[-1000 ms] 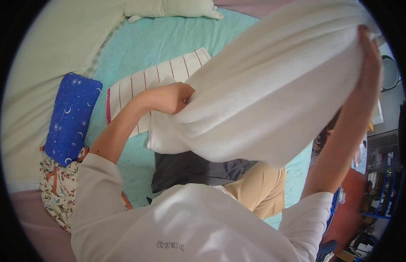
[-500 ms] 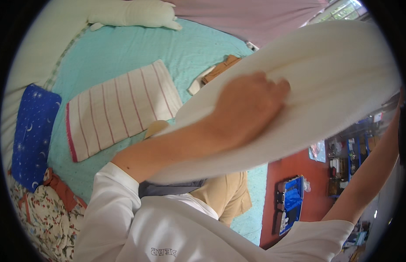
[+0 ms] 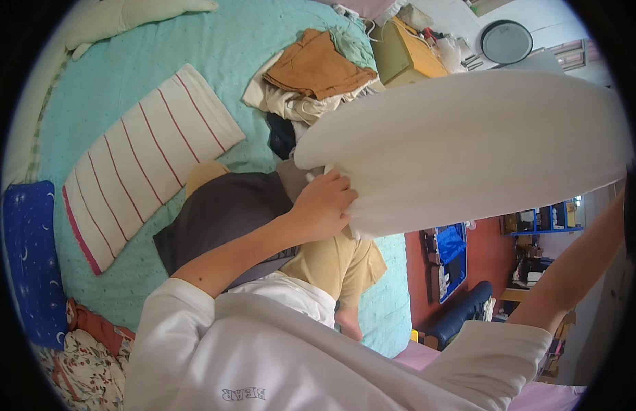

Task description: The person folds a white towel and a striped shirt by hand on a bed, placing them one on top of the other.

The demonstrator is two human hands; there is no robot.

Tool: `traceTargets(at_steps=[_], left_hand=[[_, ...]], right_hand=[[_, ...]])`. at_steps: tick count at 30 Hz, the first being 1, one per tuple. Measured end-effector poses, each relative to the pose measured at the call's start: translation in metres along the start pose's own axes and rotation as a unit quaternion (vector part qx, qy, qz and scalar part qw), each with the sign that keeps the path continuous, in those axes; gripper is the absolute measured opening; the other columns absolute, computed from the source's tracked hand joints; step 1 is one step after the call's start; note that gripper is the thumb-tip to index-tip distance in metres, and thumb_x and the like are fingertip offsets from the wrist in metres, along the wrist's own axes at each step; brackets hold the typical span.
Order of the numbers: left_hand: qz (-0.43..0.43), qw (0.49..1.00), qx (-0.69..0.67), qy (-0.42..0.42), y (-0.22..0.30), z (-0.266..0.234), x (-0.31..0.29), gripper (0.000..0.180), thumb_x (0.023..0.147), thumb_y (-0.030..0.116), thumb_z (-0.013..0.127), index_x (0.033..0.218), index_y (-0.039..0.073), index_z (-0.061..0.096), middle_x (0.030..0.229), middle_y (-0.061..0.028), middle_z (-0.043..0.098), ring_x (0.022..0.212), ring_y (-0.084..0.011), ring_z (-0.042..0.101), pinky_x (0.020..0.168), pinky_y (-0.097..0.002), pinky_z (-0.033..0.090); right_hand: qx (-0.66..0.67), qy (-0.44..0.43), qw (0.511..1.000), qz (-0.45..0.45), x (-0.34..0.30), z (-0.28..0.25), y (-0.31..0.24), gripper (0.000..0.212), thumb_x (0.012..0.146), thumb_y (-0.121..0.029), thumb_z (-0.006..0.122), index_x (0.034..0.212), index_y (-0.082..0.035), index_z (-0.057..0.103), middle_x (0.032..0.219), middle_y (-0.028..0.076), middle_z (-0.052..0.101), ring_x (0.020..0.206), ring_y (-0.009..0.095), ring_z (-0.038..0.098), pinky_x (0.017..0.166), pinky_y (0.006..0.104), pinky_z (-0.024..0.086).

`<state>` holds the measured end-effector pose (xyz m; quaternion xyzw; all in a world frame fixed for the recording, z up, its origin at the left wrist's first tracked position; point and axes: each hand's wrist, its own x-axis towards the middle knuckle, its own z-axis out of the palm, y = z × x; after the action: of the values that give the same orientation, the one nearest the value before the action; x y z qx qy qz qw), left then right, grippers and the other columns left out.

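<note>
My left hand (image 3: 323,207) is closed on the near edge of a white cloth (image 3: 482,147), bunching it between the fingers. Stretched out to the right, the cloth hangs in the air like a wide, smooth panel; I cannot make out what kind of piece it is. My right forearm (image 3: 571,277) reaches up toward the far end of the cloth, but its hand is lost beyond the dark rim. A dark grey garment (image 3: 222,212) lies across my lap, over beige shorts (image 3: 328,264).
I sit on a bed with a turquoise sheet (image 3: 215,44). On it lie a striped white towel (image 3: 143,161), a blue pillow (image 3: 34,264) and a clothes pile topped by a brown garment (image 3: 318,68). An open suitcase (image 3: 447,264) stands on the red floor, right.
My left hand has moved down and to the left, from spread over the cloth to gripping its edge. The cloth has shifted right, uncovering the clothes pile and my lap.
</note>
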<state>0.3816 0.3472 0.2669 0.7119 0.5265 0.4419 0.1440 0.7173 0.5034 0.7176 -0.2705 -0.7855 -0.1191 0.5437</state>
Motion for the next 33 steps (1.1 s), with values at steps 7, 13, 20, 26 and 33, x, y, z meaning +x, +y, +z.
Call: traceTargets(at_steps=[7,13,20,26,33], left_hand=[[-0.049,0.99,-0.056,-0.116,-0.024,0.015,-0.095,0.023,0.076,0.008,0.062,0.099,0.007,0.06,0.097,-0.0107,0.062,0.099,-0.0304,0.057,0.09,-0.0437,0.043],[-0.276,0.927,-0.245,-0.071,-0.02,-0.107,-0.118,0.027,0.082,-0.009,0.057,0.106,0.002,0.059,0.093,-0.0076,0.062,0.09,-0.0134,0.06,0.079,-0.0287,0.049],[-0.367,0.871,-0.326,0.034,-0.083,-0.159,-0.129,0.018,0.083,-0.003,0.061,0.101,0.001,0.06,0.098,-0.0019,0.061,0.09,-0.0098,0.059,0.081,-0.0243,0.05],[-0.343,0.871,-0.31,-0.163,-0.129,-0.116,-0.076,0.023,0.078,0.0,0.06,0.101,0.002,0.062,0.097,-0.0019,0.061,0.091,-0.0096,0.058,0.08,-0.0234,0.048],[-0.334,0.752,-0.51,-0.252,-0.13,-0.004,-0.017,0.027,0.08,0.004,0.07,0.104,0.007,0.058,0.093,0.0023,0.058,0.083,-0.0067,0.056,0.074,-0.0197,0.045]], right_hand=[[-0.032,0.031,0.995,0.086,-0.098,-0.07,0.026,0.03,0.095,-0.018,0.05,0.111,0.006,0.059,0.111,0.017,0.062,0.095,0.025,0.062,0.088,0.0339,0.05],[-0.078,0.071,0.983,0.147,-0.184,-0.134,0.017,0.029,0.095,-0.017,0.049,0.111,0.006,0.059,0.11,0.015,0.063,0.095,0.023,0.062,0.088,0.033,0.049],[-0.116,0.13,0.962,0.212,-0.289,-0.2,-0.019,0.029,0.096,-0.016,0.048,0.112,0.005,0.06,0.109,0.013,0.063,0.095,0.022,0.062,0.087,0.0319,0.049],[-0.157,0.158,0.934,0.281,-0.405,-0.247,-0.054,0.028,0.096,-0.015,0.047,0.112,0.004,0.06,0.108,0.011,0.064,0.096,0.02,0.062,0.086,0.031,0.048],[0.098,0.236,0.831,0.494,-0.59,-0.294,-0.101,0.031,0.098,-0.015,0.043,0.115,0.005,0.06,0.113,0.012,0.063,0.101,0.021,0.061,0.09,0.0336,0.047]])
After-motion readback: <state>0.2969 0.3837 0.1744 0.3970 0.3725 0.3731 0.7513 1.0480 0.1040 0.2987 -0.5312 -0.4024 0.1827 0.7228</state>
